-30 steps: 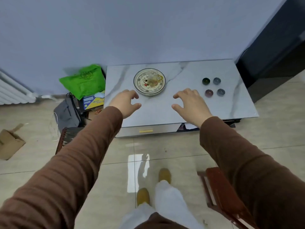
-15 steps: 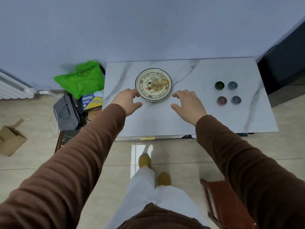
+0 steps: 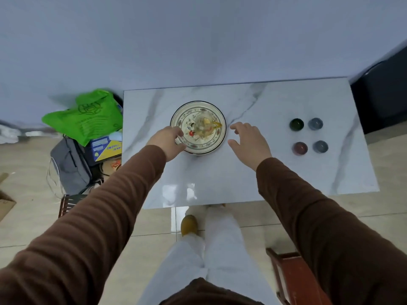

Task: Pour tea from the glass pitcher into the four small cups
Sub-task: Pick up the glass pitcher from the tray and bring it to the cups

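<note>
**Both hands at the plate, pitcher not yet held — spill risks ahead**

Left hand (image 3: 167, 139): grip apart, fingers spread, fingertips over the near-left rim of the round patterned ceramic plate (image 3: 211, 148). Whether they touch the rim cannot be told. Nothing held.

Right hand (image 3: 248, 139): grip apart, fingers curled loosely, hovering just beside the plate's right edge. Nothing held.

The small clear glass pitcher (image 3: 203, 126) with amber tea stands upright on the plate, between the two grips and slightly beyond them. Its yellowish handle (image 3: 217, 124) points toward the right grip. A small red object (image 3: 191, 133) lies on the plate on the left-grip side; its nature is unclear.

The four small dark cups (image 3: 308, 136) sit in a two-by-two cluster on the white marble-look tabletop (image 3: 253, 183), well apart from the right grip on its outer side, close to one another.

Likely hazards, as judged:
- Glass is smooth and the handle small; a shallow pinch could let the pitcher slip or tilt early, spilling onto plate or tabletop.
- If the left grip nudges or lifts the plate, the pitcher may slide on the glazed surface.
- Carrying across the tabletop risks sloshing.
- Cups are tiny and clustered; a fast pour could overshoot, or the spout could knock a neighbour.
</note>
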Demonstrator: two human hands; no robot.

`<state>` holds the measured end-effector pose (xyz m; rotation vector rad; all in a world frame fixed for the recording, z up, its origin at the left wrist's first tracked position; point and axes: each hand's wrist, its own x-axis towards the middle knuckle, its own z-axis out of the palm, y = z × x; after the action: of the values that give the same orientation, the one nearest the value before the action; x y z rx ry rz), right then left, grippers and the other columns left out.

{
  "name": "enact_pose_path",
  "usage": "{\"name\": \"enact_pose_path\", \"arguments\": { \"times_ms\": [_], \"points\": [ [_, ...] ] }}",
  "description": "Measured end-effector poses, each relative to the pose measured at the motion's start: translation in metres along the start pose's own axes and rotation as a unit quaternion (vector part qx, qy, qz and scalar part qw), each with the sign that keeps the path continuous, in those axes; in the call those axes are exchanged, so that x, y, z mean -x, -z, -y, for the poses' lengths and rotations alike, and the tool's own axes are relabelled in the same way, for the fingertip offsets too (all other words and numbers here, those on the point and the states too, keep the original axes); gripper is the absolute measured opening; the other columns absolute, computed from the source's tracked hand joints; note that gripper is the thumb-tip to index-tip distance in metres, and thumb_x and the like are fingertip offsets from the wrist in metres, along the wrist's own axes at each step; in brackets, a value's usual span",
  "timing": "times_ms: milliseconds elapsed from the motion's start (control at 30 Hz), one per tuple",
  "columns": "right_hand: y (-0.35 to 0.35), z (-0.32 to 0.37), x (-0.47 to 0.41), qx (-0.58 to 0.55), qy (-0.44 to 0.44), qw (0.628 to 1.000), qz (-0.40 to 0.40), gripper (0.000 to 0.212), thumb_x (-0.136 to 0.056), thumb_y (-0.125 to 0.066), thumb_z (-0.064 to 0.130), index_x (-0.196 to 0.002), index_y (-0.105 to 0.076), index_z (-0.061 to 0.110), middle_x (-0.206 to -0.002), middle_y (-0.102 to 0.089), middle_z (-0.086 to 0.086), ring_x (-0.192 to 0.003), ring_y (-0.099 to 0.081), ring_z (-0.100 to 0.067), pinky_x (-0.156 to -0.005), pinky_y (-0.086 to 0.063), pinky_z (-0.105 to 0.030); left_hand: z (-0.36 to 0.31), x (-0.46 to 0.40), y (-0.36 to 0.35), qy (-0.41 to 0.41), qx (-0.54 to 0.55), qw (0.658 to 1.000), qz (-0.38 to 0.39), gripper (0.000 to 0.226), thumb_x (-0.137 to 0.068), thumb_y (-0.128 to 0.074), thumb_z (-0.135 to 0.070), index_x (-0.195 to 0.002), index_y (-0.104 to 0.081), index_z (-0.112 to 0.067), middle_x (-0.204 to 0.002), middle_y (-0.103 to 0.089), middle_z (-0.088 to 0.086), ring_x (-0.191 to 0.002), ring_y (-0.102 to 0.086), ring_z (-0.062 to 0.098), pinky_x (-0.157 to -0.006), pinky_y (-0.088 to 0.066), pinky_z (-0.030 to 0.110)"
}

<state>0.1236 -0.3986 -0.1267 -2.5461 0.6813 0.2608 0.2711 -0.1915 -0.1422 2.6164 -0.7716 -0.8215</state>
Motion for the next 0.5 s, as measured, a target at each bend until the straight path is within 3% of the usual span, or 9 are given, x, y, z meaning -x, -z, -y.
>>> {"name": "enact_pose_path", "arguments": {
  "times_ms": [233,500],
  "points": [
    [-0.025,-0.034,-0.088,-0.042,-0.016,0.999,0.031,0.039,-0.095,-0.052,0.025,-0.133,-0.051,0.015,-0.127,-0.057,-0.008,-0.114,-0.054,-0.027,-0.096,-0.046,-0.041,0.015,-0.064,-0.022,0.048,0.012,0.999,-0.021,0.037,-0.085,-0.064,-0.032,-0.119,-0.057,-0.019,-0.116,-0.059,0.007,-0.105,-0.059,0.029,-0.089,-0.050,0.041],
    [-0.095,-0.055,-0.157,-0.123,-0.075,0.987,0.070,0.032,-0.100,-0.046,0.028,-0.128,-0.054,0.016,-0.131,-0.051,-0.008,-0.112,-0.058,-0.026,-0.096,-0.044,-0.035,0.039,-0.131,-0.070,0.060,-0.010,0.998,0.020,0.040,-0.086,-0.061,-0.030,-0.124,-0.055,-0.019,-0.120,-0.058,0.007,-0.110,-0.054,0.028,-0.091,-0.048,0.040]
  ]
}}
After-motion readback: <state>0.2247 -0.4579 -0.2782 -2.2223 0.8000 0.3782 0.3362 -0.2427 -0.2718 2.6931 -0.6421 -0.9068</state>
